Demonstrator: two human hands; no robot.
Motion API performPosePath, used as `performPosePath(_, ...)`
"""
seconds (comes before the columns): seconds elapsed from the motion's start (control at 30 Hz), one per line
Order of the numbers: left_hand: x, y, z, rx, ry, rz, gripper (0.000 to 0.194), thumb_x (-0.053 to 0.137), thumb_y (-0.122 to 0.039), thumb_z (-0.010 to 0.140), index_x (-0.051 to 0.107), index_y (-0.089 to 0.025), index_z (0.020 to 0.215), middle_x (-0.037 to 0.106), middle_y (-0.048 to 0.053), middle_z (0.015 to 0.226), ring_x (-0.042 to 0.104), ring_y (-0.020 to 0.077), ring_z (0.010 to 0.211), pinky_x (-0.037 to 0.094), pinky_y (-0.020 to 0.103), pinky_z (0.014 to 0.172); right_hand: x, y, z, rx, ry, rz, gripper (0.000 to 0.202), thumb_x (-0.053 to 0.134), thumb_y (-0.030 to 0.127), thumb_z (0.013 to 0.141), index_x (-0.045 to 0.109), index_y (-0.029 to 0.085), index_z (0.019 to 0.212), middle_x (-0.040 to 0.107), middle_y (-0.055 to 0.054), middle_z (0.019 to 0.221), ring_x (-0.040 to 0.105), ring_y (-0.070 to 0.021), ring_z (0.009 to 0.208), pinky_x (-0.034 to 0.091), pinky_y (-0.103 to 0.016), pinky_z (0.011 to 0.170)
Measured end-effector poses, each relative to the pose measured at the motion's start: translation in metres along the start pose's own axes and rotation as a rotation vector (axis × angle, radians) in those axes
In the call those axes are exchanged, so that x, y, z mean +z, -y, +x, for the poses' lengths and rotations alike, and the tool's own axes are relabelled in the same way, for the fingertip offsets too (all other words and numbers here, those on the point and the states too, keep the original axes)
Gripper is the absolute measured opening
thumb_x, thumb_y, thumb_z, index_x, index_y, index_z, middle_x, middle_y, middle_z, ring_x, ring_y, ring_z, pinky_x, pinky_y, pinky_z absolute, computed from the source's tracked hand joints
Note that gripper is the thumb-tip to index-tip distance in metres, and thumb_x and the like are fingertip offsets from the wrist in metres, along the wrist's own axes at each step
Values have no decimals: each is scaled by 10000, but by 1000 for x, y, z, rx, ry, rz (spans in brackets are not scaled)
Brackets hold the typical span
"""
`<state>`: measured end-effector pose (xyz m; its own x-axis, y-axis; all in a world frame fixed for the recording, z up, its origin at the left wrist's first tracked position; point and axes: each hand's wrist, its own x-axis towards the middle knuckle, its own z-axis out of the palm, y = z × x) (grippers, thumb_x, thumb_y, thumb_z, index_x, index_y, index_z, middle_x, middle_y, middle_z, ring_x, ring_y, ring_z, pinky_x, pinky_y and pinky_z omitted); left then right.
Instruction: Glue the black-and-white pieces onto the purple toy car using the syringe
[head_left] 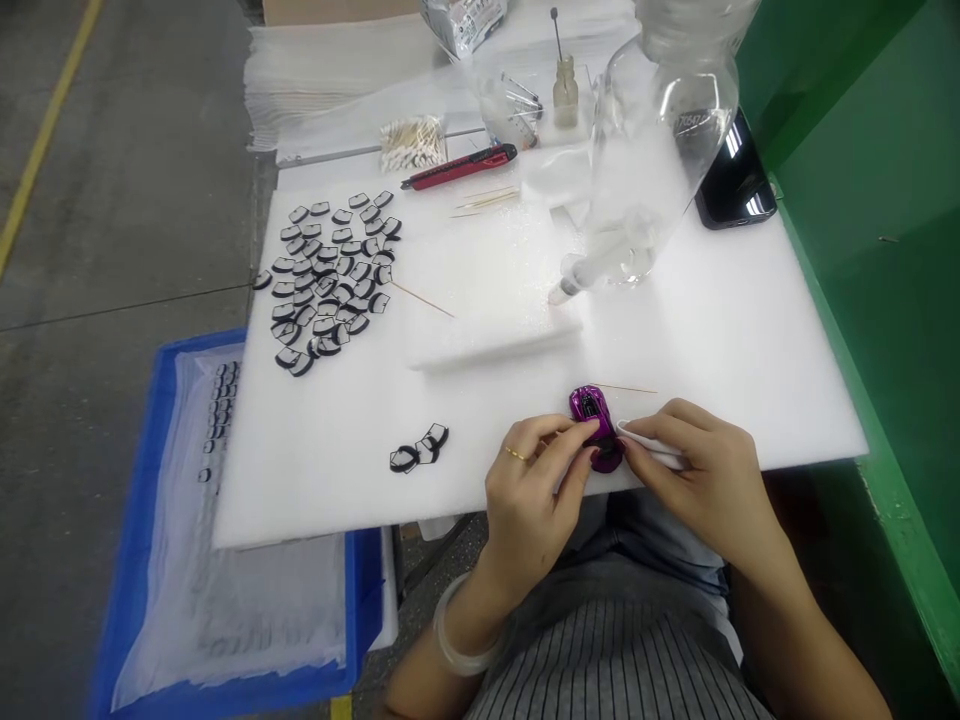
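Note:
A small purple toy car (591, 402) with a dark cabin rests at the near edge of the white foam board (720, 350). The fingers of my left hand (536, 490) are closed on its left side and roof. My right hand (697, 470) pinches a slim white piece (652, 445), folded or looped at its tip, against the car's right side; I cannot make out its kind. My fingers cover part of the car's rear. A thin wooden stick (626, 388) lies just beyond the car. To the left are a few clear, black-edged window pieces (420, 450).
Many similar window pieces (330, 280) spread over the board's left. Behind lie a red utility knife (461, 168), cotton swabs (412, 143), a small bottle (565, 95), a large clear container (637, 130), a syringe-like tube (581, 277) and a phone (735, 175). A blue tray (139, 520) stands lower left.

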<state>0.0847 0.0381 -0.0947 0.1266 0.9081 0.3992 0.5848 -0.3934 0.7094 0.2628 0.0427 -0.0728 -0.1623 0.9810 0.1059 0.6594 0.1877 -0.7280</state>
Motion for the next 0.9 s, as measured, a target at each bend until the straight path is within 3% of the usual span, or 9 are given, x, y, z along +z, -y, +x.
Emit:
performPosePath(0.2,2,1,0,27,23,52,227,629,-80,898,662,-173,1102,607,87,1260,601,147,923,557,288,796,0,1,0,10,32,-18,122,608,232,923,715,180,897,618,-11,772,563,-93,604,391,-213,505)
performPosePath(0.37,-3,1,5,12,120,52,190,578,-100,928,635,-176,1093,612,93,1300,612,186,1030,552,349,902,0,1,0,-20,79,-115,164,566,248,936,661,171,826,563,9,691,491,-86,539,329,-221,486)
performPosePath(0.53,-19,6,15,-46,326,-45,317,609,-149,916,608,-229,1223,533,63,1401,629,169,1007,562,367,945,-5,-1,5,-4,142,-69,172,549,269,945,642,181,831,571,18,705,477,-82,545,311,-223,498)
performPosePath(0.63,-25,8,18,-67,422,-70,454,670,-188,877,564,-270,1311,465,48,1479,600,212,1116,548,413,990,-8,0,10,50,194,-1,184,533,271,959,642,194,832,595,22,713,508,-87,583,326,-215,522)
performPosePath(0.73,-25,9,19,-65,421,-71,480,680,-196,870,557,-271,1328,488,43,1461,572,225,1170,554,400,973,-7,4,16,117,203,-16,264,544,324,958,598,185,740,568,24,636,478,-93,545,296,-226,508)
performPosePath(0.9,-22,10,17,-58,384,-80,458,695,-204,862,582,-255,1303,518,45,1422,595,197,1060,566,377,938,-5,7,18,126,188,-100,317,555,337,937,516,179,664,527,23,596,405,-97,509,236,-245,480)
